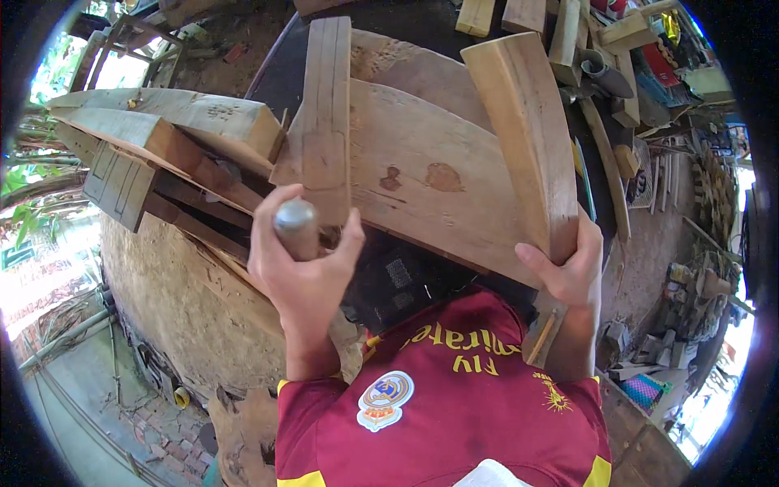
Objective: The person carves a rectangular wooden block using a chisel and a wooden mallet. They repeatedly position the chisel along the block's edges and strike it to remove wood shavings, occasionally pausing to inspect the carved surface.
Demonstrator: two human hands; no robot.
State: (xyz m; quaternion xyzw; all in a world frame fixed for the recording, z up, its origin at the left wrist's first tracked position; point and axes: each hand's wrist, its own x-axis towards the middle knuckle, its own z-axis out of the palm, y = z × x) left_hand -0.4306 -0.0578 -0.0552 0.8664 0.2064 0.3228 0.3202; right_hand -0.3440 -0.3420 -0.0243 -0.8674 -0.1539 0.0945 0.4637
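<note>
My right hand (572, 264) grips the lower end of a thick, slightly curved wooden block (523, 134), thumb on its near side and fingers round the right edge. My left hand (304, 264) is curled round a short cylinder (296, 226) with a silvery rounded end; its exact kind is unclear. Just beyond that hand, a narrow flat board (327, 97) with pencil lines stands out lengthwise, and my left thumb lies by its lower right edge. Behind both pieces is a broad wooden panel (430, 170) with a curved far edge and dark stains.
Several thick wooden pieces (195, 122) are stacked at the left, with a lined board (118, 187) below them. More wood offcuts (568, 40) and tools crowd the far right. A pencil (541, 337) shows beside my right forearm. Scrap wood (661, 349) lies on the right-hand floor.
</note>
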